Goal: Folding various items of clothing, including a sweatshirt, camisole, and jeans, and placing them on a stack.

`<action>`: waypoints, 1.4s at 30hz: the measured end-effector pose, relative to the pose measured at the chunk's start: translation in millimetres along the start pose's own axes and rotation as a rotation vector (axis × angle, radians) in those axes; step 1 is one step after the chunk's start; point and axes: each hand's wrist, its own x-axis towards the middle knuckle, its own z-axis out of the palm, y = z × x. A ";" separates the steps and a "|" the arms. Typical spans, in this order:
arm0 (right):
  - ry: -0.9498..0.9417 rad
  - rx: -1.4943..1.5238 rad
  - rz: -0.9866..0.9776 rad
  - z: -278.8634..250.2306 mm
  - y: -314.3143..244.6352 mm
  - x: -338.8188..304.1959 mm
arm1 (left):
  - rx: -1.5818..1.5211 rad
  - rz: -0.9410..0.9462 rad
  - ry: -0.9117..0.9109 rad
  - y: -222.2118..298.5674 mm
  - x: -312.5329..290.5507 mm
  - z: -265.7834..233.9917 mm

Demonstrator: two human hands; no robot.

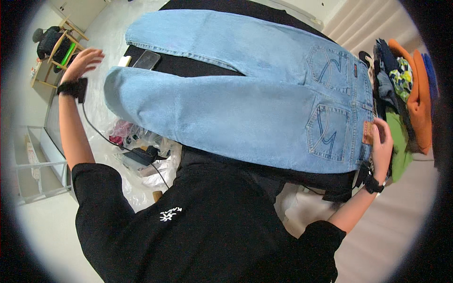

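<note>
A pair of light blue jeans (222,106) lies spread with its back pockets facing up. Its legs point left and its waistband is on the right. My left hand (84,64) is raised in the air beyond the leg hems, fingers stretched and apart, holding nothing. At the waistband, my right hand (383,144) rests beside the brown patch (367,132). Its fingers are loosely bent with a gap to the thumb, and no gripped fold shows. A dark phone (147,61) lies between the leg ends.
Under the jeans is a black surface (188,66). Folded clothes (417,101) in orange, green and other colours are stacked at the right. Clear plastic bags (137,134) sit at the lower left. From my left wrist device a black cable (101,130) runs downward. A wooden chair (61,47) stands far left.
</note>
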 end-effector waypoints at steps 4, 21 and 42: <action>-0.098 -0.043 -0.291 38.4 -3.9 61.1 | 0.196 -0.007 -0.065 27.4 69.1 21.3; 0.353 -0.608 0.157 78.0 48.9 159.3 | 0.141 0.409 0.330 -4.0 218.5 54.5; -0.145 -0.418 -0.536 141.4 -73.2 104.7 | 0.415 0.536 -0.142 100.8 58.5 174.1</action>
